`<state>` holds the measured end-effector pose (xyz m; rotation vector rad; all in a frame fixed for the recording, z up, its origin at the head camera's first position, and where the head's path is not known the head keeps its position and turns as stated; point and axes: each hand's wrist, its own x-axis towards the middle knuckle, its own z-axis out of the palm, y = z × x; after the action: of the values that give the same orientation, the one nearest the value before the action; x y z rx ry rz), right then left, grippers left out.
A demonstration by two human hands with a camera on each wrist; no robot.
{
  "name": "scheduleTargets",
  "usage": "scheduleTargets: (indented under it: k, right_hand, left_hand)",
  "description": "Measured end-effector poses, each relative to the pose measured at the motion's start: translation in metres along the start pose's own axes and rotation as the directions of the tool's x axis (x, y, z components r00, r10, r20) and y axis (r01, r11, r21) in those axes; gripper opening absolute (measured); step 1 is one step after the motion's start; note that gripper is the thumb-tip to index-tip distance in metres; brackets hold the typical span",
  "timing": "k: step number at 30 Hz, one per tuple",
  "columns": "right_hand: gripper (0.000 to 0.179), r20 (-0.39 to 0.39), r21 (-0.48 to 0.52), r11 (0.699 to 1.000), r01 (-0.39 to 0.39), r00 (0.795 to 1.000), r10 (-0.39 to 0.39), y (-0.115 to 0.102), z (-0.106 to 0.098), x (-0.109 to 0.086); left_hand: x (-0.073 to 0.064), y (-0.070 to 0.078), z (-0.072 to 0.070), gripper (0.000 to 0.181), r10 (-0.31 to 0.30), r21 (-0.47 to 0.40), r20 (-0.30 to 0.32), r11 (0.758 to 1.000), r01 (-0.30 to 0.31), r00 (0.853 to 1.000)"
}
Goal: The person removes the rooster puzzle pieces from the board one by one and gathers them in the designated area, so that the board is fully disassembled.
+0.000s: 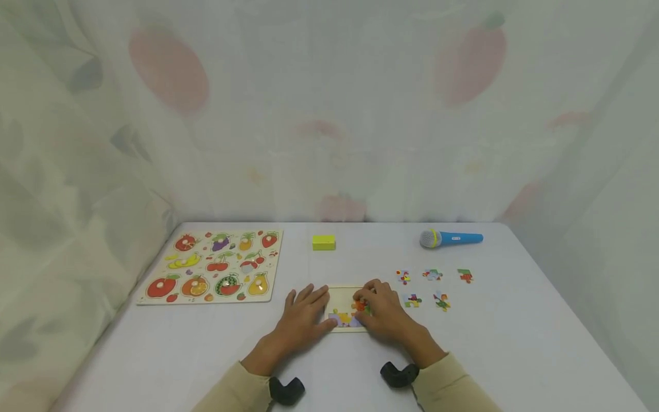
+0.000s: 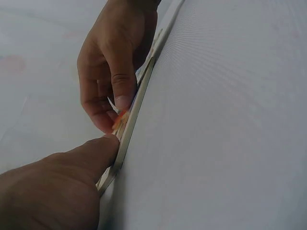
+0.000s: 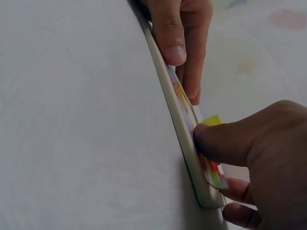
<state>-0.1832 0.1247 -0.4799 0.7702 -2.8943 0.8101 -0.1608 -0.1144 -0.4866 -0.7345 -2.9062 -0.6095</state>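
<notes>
A small jigsaw tray [image 1: 340, 297] lies on the table between the two hands, with joined puzzle pieces [image 1: 344, 319] along its near side. My left hand [image 1: 304, 320] rests at the tray's left end, fingers straight, thumb on the near left corner. With thumb and fingers, my right hand [image 1: 385, 313] pinches a red and green puzzle piece [image 3: 214, 171] over the tray's right end. In the right wrist view that piece stands tilted near the rim, partly covered by the thumb. Part of the tray's right side is hidden under the right hand.
Several loose puzzle pieces [image 1: 432, 275] lie right of the tray. A blue toy microphone [image 1: 458, 238] is at the back right, a yellow block [image 1: 324, 242] at the back middle. On the left lies a fruit peg board [image 1: 211, 266]. Curtains surround the table.
</notes>
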Motion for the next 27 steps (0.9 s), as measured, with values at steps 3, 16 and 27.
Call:
scheduleTargets:
  k: [3, 16, 27]
  right_hand:
    - [0.029, -0.023, 0.001, 1.0, 0.015, 1.0, -0.015, -0.001, 0.0, -0.001]
    - [0.035, -0.03, -0.008, 0.992, 0.125, 0.992, -0.125, 0.003, -0.005, -0.006]
    - [0.034, -0.151, 0.008, 0.983, 0.182, 0.972, -0.179, -0.001, -0.018, -0.007]
  left_hand:
    - [0.0, -0.001, 0.001, 0.069, -0.001, 0.005, -0.001, 1.0, 0.001, 1.0]
    - [0.0, 0.0, -0.001, 0.068, 0.015, -0.006, -0.011, 1.0, -0.015, 1.0]
    - [0.0, 0.001, -0.001, 0.067, 0.014, -0.022, -0.015, 1.0, -0.015, 1.0]
